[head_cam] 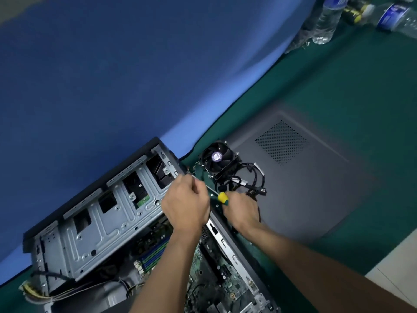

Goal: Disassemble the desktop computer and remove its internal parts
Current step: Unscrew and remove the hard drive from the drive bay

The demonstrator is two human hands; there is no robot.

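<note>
We see a computer case [94,224] of bare, matt grey stamped sheet metal, with a black plastic-looking outer edge. The side panel [300,177] is smooth grey metal with a perforated patch. The desk [349,86] wears matt green cloth. The screwdriver [222,197] handle looks glossy yellow-and-green plastic. The water bottles [326,21] are clear, shiny plastic.
</note>
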